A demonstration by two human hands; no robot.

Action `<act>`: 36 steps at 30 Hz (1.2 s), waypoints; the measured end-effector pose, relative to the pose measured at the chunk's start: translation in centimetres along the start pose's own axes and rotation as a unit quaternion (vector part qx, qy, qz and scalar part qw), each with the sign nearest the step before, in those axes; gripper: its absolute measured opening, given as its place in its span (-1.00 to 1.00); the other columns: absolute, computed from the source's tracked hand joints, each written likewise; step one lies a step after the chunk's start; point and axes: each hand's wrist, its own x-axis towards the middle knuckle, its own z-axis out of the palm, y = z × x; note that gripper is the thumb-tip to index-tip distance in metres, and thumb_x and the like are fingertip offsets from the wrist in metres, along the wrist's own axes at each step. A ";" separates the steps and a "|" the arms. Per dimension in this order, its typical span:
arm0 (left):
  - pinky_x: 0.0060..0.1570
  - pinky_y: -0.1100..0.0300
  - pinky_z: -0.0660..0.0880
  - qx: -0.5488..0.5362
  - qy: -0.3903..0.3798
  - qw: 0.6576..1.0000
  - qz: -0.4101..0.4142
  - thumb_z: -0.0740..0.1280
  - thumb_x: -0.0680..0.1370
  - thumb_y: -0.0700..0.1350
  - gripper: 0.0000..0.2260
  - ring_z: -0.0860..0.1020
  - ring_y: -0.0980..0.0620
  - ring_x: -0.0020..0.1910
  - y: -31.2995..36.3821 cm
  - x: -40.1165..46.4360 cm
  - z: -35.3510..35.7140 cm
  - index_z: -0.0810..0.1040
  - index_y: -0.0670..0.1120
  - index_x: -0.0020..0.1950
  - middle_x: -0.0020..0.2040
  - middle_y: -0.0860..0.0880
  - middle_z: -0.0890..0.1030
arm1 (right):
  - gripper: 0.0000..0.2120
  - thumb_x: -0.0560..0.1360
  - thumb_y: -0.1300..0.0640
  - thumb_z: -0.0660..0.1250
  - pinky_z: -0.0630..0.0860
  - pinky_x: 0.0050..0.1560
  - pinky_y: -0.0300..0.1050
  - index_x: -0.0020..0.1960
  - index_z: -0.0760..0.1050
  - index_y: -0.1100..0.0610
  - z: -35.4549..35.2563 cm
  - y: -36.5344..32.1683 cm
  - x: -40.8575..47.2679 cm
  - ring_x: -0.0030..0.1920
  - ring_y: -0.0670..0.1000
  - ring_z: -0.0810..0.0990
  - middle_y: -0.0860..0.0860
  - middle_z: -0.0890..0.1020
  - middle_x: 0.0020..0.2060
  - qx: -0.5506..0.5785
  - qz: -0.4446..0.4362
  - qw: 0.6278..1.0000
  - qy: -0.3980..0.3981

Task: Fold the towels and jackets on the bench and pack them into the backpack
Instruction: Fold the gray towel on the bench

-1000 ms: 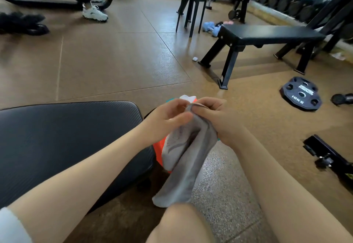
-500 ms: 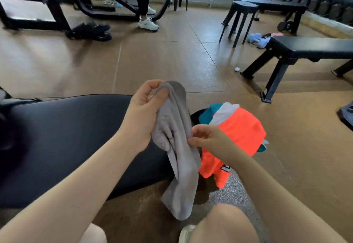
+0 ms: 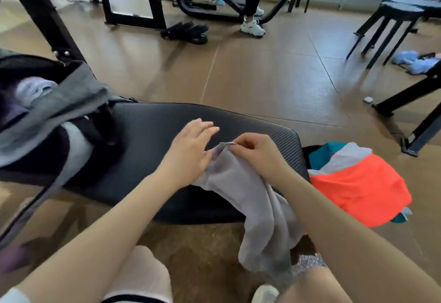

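The right hand (image 3: 254,151) pinches the top edge of a gray towel (image 3: 253,205). The towel lies partly on the black desk (image 3: 152,140), and the rest hangs off the front edge toward the floor. The left hand (image 3: 191,146) is flat with straight fingers, touching the towel's left side. At the left end of the desk sits an open backpack (image 3: 59,121) with soft gray and purple cloth inside. An orange and teal jacket (image 3: 355,183) lies just past the right end.
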 end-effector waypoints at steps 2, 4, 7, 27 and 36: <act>0.41 0.14 0.11 -0.089 -0.090 0.991 0.043 0.25 0.55 -0.15 -0.61 0.28 -0.06 0.39 1.4 0.9 1.0 0.38 -0.13 0.38 0.28 -0.05 0.47 | -0.86 0.44 0.19 0.39 0.42 -0.18 -0.22 -0.29 0.55 0.07 -0.3 -0.1 -0.4 -0.31 -0.12 0.47 -0.07 0.56 -0.38 0.032 0.008 0.999 -0.016; 0.21 0.25 0.28 -0.134 -0.132 0.982 0.027 0.22 0.57 -0.14 -0.74 0.46 0.03 0.14 2.3 1.5 1.4 0.46 -0.08 0.26 0.02 0.03 0.55 | -0.84 0.46 0.21 0.37 0.45 -0.19 -0.21 -0.29 0.55 0.08 -1.3 -0.2 -0.8 -0.30 -0.13 0.49 -0.04 0.57 -0.37 0.072 0.022 0.997 -0.030; -0.13 0.25 0.41 -0.212 -0.072 0.975 -0.011 0.24 0.57 -0.14 -0.91 0.54 0.05 -0.12 3.0 1.8 0.6 0.53 -0.06 0.00 -0.15 0.00 0.61 | -0.81 0.50 0.20 0.34 0.42 -0.30 -0.33 -0.29 0.54 0.07 -3.3 0.4 -1.5 -0.35 -0.20 0.48 -0.12 0.57 -0.41 0.122 0.038 0.991 -0.039; -0.29 0.31 0.50 -0.669 0.079 0.733 -0.091 0.20 0.55 -0.14 -0.73 0.53 0.16 -0.33 5.1 -0.4 -9.3 0.56 0.05 -0.30 -0.35 0.09 0.58 | -0.30 0.10 -0.21 0.58 0.47 -0.35 -0.31 0.02 0.49 0.23 -8.7 -4.1 -7.9 -0.38 -0.13 0.53 0.02 0.56 -0.32 0.274 0.154 0.935 -0.165; -0.25 0.20 0.41 -0.201 0.195 0.960 -0.020 0.27 0.52 -0.14 -0.90 0.52 0.03 -0.26 -0.1 2.7 -12.9 0.56 -0.01 -0.13 -0.28 0.00 0.57 | -0.89 0.47 0.19 0.38 0.43 -0.28 -0.27 -0.24 0.57 0.11 -8.7 -7.5 -0.5 -0.35 -0.10 0.50 0.01 0.56 -0.34 0.069 0.086 0.993 -0.045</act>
